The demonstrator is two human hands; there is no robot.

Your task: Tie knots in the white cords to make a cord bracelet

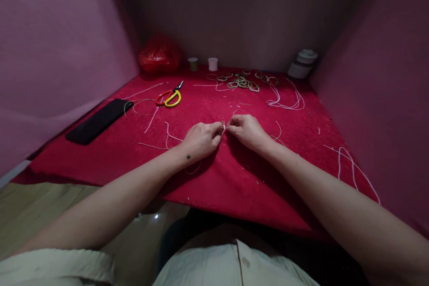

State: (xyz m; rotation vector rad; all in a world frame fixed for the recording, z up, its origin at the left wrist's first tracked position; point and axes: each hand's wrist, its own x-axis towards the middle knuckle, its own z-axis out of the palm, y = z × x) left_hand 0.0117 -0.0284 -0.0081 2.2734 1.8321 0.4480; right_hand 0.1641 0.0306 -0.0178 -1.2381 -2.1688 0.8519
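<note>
While both bare forearms are stretching forward from the lower corners and converging at mid-table, the left hand (201, 139) is resting knuckles-up on the red felt table cover (234, 183), with the wrist bending slightly inward; the right hand (248, 132) is lying opposite it, palm down, with the wrist angling in from the right. Thumb and forefinger of each hand are closing in a pinch; the remaining fingers are curling loosely under. Both pinches are gripping the small pale knot of cord (223, 125); it is sitting in the narrow gap between the two sets of fingertips, touching both, at or just above the cover.

Loose white cord strands (167, 136) are trailing on the cover beside the left hand. Scissors with red and yellow loop handles (170, 97) are lying well apart to the far left; a flat black rectangular slab (97, 120) is lying nearer the left edge. A heap of beaded cord loops (241, 82) is lying at the back; behind it two small pale spools (212, 64) are standing, their faces too small to read. A crumpled red plastic bag (160, 56) is sitting in the back left corner and a white round lidded container (303, 63) in the back right.
</note>
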